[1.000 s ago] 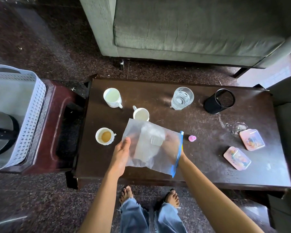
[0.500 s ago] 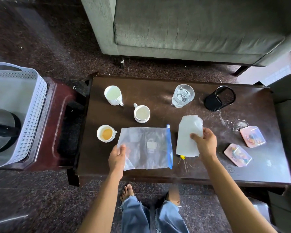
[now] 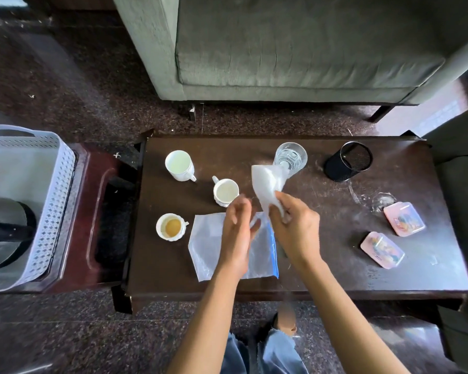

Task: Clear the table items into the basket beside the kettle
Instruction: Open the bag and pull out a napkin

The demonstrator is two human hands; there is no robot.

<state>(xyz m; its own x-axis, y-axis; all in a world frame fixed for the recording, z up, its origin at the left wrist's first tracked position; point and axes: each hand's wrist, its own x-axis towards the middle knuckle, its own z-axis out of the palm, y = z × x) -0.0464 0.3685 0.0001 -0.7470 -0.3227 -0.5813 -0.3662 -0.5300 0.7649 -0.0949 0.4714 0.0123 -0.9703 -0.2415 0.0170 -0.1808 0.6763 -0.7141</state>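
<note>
Pink tins [image 3: 404, 218] at the right end of the bench [image 3: 335, 268] carry printed pictures, but their lettering is too small to read. The right hand [image 3: 295, 228] grips a white sheet [image 3: 266, 182], raised in front of the water glass [image 3: 291, 156]; half a second ago it held the sheet low beside the zip bag [image 3: 208, 247]. The left hand [image 3: 238, 228] has left the bag's corner and hovers over it, curled and blurred; I cannot tell whether it holds anything. The bag lies flat near the bench's front edge, well apart from the white basket [image 3: 52, 211] at far left.

A grey-green fabric sofa [image 3: 295, 44] stands beyond the dark brown wooden coffee table [image 3: 343, 225]. Dark speckled stone floor [image 3: 65, 76] surrounds it; what looks like a reddish stool [image 3: 89, 184] sits left.
</note>
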